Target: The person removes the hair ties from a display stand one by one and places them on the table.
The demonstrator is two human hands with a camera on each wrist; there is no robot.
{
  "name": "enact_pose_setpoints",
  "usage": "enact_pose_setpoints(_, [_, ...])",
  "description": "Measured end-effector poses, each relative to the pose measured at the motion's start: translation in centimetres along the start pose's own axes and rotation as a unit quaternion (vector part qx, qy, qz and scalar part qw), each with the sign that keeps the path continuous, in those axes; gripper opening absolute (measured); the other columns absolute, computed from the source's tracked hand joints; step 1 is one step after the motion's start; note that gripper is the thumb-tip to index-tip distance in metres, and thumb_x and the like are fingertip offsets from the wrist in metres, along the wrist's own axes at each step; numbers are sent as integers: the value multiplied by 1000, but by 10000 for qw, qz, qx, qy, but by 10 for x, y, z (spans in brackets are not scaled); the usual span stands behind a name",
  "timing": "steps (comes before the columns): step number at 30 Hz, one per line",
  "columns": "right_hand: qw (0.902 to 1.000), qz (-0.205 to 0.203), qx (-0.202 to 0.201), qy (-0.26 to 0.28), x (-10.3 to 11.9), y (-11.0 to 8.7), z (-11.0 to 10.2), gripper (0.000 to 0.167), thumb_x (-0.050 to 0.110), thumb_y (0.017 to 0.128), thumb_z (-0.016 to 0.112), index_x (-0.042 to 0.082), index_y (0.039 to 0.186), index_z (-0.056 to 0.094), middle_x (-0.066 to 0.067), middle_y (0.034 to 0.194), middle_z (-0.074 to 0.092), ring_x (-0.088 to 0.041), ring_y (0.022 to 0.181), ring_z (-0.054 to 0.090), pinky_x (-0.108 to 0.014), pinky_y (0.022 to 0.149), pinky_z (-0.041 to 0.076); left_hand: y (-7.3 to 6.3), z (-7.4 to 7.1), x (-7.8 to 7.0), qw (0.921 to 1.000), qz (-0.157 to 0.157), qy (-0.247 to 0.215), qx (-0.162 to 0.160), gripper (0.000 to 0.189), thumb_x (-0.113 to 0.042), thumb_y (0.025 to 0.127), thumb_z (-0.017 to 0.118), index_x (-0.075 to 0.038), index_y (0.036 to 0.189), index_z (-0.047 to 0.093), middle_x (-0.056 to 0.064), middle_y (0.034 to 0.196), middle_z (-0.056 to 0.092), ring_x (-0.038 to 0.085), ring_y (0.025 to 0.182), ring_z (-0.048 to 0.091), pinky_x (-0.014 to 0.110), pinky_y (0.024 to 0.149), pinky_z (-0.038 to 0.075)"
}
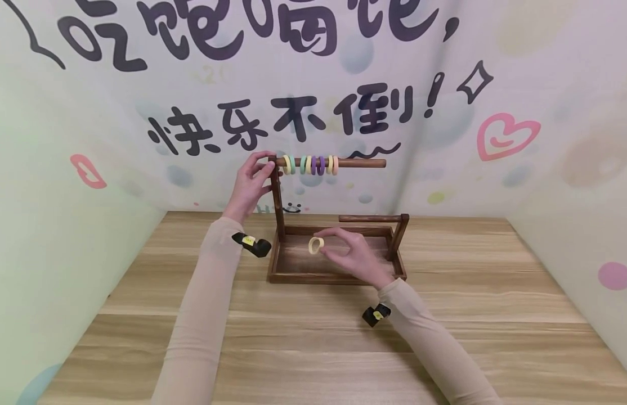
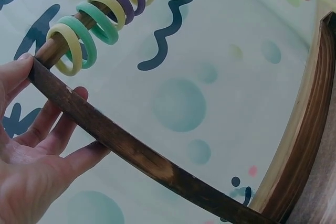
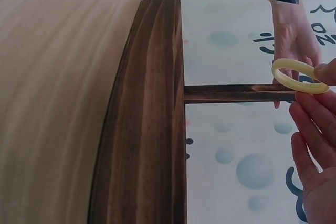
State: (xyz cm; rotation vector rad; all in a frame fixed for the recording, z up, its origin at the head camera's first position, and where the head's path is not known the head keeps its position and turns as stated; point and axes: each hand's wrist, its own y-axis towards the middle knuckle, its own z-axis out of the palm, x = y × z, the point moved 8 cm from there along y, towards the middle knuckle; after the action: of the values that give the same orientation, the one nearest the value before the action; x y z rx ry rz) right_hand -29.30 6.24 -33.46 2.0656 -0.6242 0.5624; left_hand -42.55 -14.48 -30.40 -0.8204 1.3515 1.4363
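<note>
Pale yellow: pinching one ring (image 1: 311, 246) in the right hand (image 1: 356, 257), between thumb and fingers, just below frame centre; gripping the wooden post (image 1: 277, 205) with the left hand (image 1: 249, 183), above and left of centre.

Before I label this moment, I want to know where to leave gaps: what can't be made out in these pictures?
Head view: part of the tray floor, hidden behind the right hand.
Left wrist view: the far end of the upper rod, cut off by the top edge.
Right wrist view: the top end of the post, hidden by the yellow ring and the right hand, itself cut off by the right edge.
</note>
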Motion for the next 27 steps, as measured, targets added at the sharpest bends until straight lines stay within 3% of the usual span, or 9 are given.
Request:
enact_pose_setpoints(10, [9993,80,326,138,-41,-10,25,34,-8,81,73,-4,113,63,-17,110,67,-30,103,63,-44,92,49,3,-1,1,9999,-58,-104,5,19,-17,99,57,-20,118,59,8,102,54,27,99,62,54,92,47])
enact_pose_setpoints(17, [9975,92,671,181,-43,-14,38,31,5,86,73,3,115,64,-7,112,68,-21,107,62,-42,95,47,4,-2,1,9998,-87,-186,82,18,-16,99,57,-21,115,60,8,101,54,26,98,62,57,93,45])
enact_pose_setpoints(22, [9952,-113,954,207,-41,-15,52,27,7,87,72,2,112,65,-6,110,68,-19,107,62,-47,92,49,4,-3,1,9997,-95,-190,135,18,-16,99,57,-21,116,60,8,102,54,27,99,62,57,93,45])
enact_pose_setpoints(27, [9940,-251,1048,160,-35,-12,61,26,5,86,72,2,111,65,-7,109,69,-18,106,62,-42,93,49,3,-3,1,9997,-128,-129,178,18,-17,99,57,-21,116,60,8,103,55,27,100,62,58,94,44])
